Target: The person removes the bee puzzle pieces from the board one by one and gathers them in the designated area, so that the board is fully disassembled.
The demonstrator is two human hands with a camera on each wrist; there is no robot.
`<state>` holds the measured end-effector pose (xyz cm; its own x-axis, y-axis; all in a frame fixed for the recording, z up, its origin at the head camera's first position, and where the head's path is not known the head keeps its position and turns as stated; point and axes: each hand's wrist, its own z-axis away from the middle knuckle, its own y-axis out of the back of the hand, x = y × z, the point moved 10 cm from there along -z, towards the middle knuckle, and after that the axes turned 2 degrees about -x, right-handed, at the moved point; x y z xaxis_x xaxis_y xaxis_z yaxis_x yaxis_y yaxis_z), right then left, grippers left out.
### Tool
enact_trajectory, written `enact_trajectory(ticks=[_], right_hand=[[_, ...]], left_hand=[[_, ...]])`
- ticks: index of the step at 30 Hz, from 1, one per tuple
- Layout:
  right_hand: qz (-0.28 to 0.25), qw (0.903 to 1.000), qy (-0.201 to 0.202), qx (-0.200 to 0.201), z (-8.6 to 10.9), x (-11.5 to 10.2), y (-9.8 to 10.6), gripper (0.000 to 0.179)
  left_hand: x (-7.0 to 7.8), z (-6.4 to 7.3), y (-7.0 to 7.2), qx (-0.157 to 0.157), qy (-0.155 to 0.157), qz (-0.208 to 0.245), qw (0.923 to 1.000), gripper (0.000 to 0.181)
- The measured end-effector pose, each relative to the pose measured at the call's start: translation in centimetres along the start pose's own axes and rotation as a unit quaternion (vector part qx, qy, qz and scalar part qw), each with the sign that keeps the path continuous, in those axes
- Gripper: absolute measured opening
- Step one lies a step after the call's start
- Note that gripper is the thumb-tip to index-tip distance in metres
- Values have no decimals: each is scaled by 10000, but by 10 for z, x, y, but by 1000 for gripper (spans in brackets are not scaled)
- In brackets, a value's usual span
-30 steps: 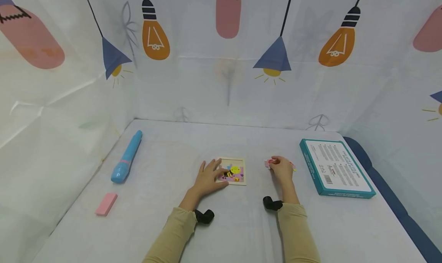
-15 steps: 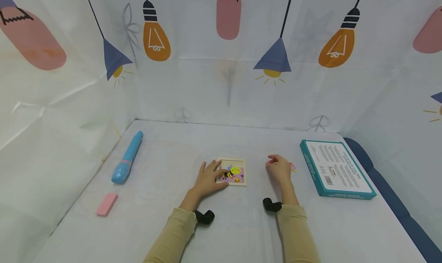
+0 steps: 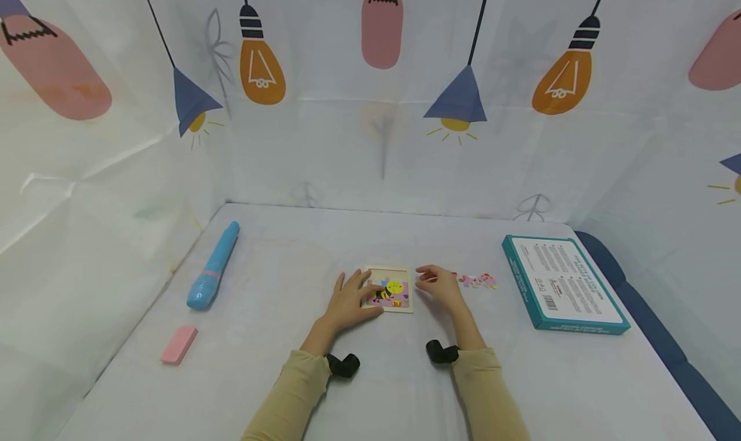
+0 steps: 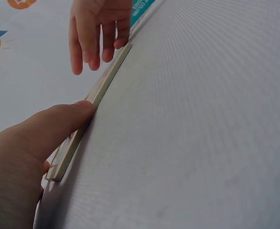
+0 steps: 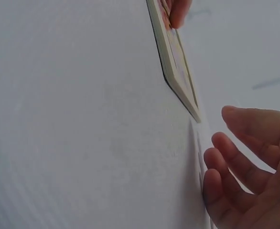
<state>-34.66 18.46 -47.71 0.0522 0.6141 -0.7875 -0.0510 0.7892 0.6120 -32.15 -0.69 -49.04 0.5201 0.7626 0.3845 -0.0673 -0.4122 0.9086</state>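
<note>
My left hand (image 3: 350,296) holds a small wooden tray puzzle (image 3: 411,290) on the white table, with the thumb (image 4: 75,112) on its near edge and the other fingers over its left side. A yellow-and-black bee picture (image 3: 395,287) shows in the tray, and a pale strip is bare along its top. Just right of the tray is my right hand (image 3: 442,287), its thumb and fingers apart in the right wrist view with nothing visible between them. Pink and red puzzle pieces (image 3: 477,280) lie to the right behind that hand, partly hidden.
A teal-edged box (image 3: 567,283) lies at the right. On the left side are a blue microphone-shaped object (image 3: 213,266) and a pink block (image 3: 179,344). A white printed curtain (image 3: 324,145) hangs behind the table (image 3: 301,242).
My right hand has left the pink and red pieces and moved left towards the tray, uncovering several of them. My left hand has stayed on the tray.
</note>
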Motion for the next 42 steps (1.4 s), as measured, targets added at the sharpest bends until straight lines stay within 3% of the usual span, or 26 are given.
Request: enact_trajectory(ticks=[9, 14, 20, 27, 34, 42], right_hand=[[395, 9979, 144, -484, 5, -14, -24, 31], [876, 9947, 106, -524, 6, -15, -29, 32], [919, 9943, 121, -522, 7, -18, -30, 28], [342, 9980, 288, -458, 7, -26, -27, 19], [-462, 9983, 224, -276, 4, -19, -16, 17], [-1372, 9899, -242, -265, 5, 5, 15, 25]], left_hand=[[1, 1, -1, -53, -20, -5, 10000, 50], [2, 0, -1, -115, -61, -44, 9999, 50], [3, -1, -2, -182, -70, -55, 9998, 49], [1, -1, -2, -198, -23, -2, 9998, 49], [1, -2, -4, -221, -15, 32, 9997, 50], [0, -1, -2, -169, -44, 71, 9998, 48]])
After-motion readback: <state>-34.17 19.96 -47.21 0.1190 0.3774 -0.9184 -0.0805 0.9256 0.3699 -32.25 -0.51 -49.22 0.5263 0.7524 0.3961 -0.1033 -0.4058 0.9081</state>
